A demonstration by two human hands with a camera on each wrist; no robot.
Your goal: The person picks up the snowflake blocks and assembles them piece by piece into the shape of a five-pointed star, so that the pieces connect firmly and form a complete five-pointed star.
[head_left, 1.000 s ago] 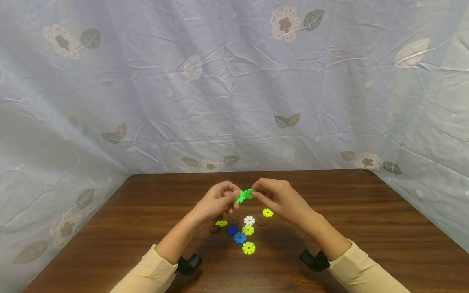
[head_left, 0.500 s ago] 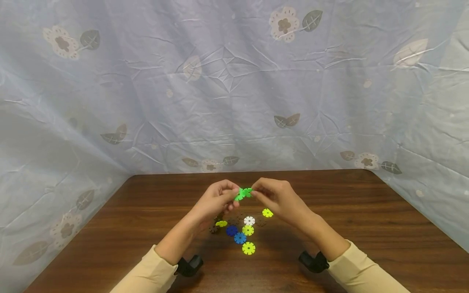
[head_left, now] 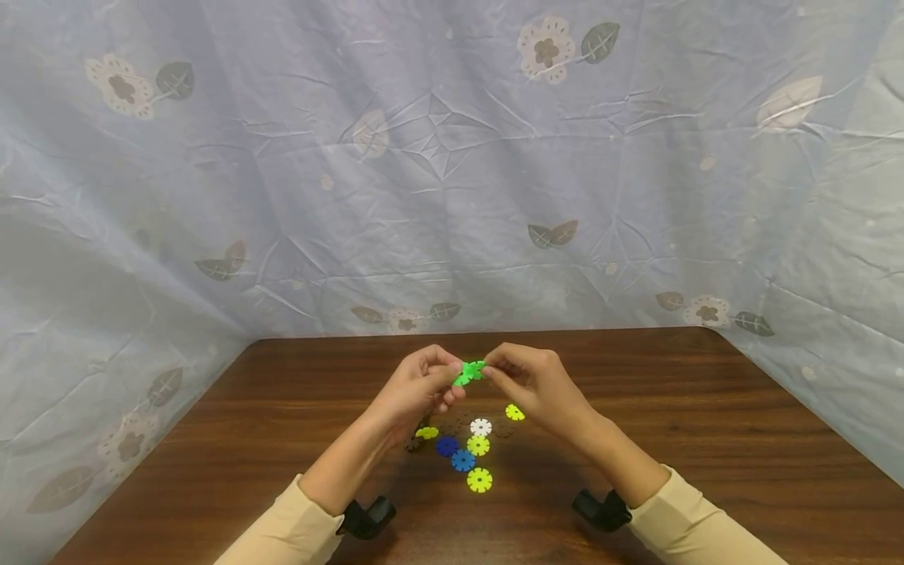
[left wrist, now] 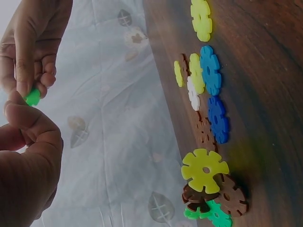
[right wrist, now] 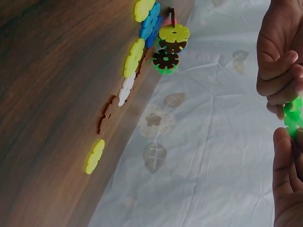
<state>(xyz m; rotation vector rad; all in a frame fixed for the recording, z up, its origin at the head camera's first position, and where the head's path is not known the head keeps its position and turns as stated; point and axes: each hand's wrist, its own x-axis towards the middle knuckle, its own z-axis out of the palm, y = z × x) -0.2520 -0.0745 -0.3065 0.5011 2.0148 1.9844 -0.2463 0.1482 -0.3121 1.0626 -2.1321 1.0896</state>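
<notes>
Above the middle of the table, my left hand (head_left: 420, 384) pinches a green notched plastic disc (head_left: 462, 377) between thumb and fingers. From the other side, my right hand (head_left: 540, 380) pinches a second green disc (head_left: 478, 369). The two discs meet at an angle, edge against edge; whether their slots interlock cannot be told. In the left wrist view only a bit of green disc (left wrist: 33, 97) shows between the fingertips. The right wrist view catches the green discs (right wrist: 293, 116) at its right edge, partly covered by fingers.
Loose discs lie below the hands: yellow (head_left: 479, 480), light blue (head_left: 463, 460), dark blue (head_left: 447, 446), white (head_left: 481, 427) and brown (left wrist: 204, 131). Behind the left hand stands a joined cluster with a yellow disc (left wrist: 205, 170), brown and green ones. A patterned curtain (head_left: 452, 196) hangs behind the table.
The two green discs have come slightly closer together and overlap more. Both hands keep their grip and barely shift; the loose discs stay where they were.
</notes>
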